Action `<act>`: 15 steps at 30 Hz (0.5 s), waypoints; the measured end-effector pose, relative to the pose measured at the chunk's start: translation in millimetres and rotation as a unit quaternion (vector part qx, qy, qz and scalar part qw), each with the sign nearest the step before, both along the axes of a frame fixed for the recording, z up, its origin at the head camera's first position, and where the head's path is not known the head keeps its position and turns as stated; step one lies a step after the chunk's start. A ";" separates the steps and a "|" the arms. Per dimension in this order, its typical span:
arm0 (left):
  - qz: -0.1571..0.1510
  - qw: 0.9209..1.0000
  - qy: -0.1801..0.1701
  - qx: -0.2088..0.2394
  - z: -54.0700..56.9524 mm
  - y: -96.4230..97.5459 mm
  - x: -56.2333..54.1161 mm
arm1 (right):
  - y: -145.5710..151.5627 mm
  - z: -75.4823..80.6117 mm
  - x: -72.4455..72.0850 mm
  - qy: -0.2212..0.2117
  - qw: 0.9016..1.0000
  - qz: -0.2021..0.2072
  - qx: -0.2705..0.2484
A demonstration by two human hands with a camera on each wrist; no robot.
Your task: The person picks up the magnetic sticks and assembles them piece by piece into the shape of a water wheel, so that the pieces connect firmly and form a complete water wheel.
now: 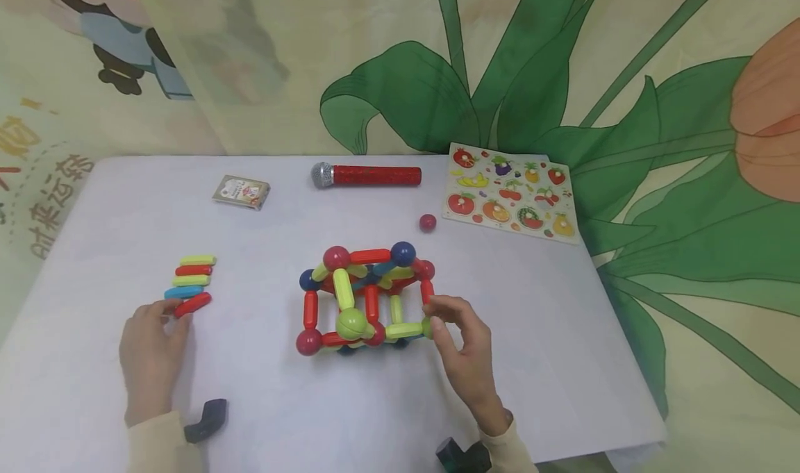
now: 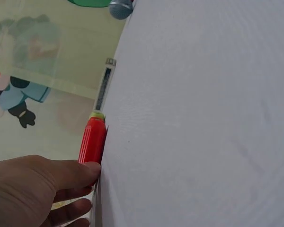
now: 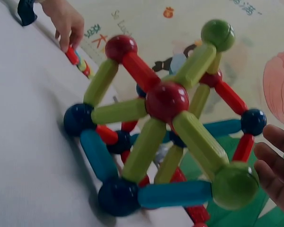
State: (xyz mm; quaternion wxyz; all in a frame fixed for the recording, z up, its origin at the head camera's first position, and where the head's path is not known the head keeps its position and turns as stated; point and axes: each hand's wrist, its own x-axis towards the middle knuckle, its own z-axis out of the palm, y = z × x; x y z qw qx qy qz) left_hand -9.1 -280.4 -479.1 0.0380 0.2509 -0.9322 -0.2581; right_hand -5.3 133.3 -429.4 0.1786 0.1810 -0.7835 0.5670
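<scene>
At the table's left side, my left hand (image 1: 150, 355) pinches a red magnetic rod (image 1: 194, 305) between thumb and fingers; the left wrist view shows the thumb on its near end. That rod lies at the front of a row of loose rods: a blue one (image 1: 184, 292), a red one (image 1: 194, 270) and two yellow-green ones. A framework of magnetic rods and balls (image 1: 372, 305) stands mid-table in red, blue and yellow-green. Beside its right corner, my right hand (image 1: 469, 358) has its fingers extended at a green ball (image 3: 235, 185); contact is hard to tell.
Behind the framework lies a loose dark red ball (image 1: 428, 223). A red microphone (image 1: 375, 176), a small card box (image 1: 242, 192) and a fruit puzzle board (image 1: 509, 194) lie along the back, before a printed backdrop. Dark wrist devices (image 1: 207, 421) sit by both wrists.
</scene>
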 end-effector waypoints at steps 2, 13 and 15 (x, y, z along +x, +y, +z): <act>0.001 1.000 -0.010 0.003 -1.1 -0.1 1.9 | 4.9 -1.1 0.0 -0.005 1.000 -0.016 0.003; 0.015 0.991 0.098 0.092 5.1 34.9 14.5 | 12.8 -3.2 0.7 0.000 0.999 -0.037 -0.003; 0.002 0.984 0.142 0.105 13.8 49.1 16.1 | 12.4 -3.5 1.3 0.001 0.999 -0.035 -0.006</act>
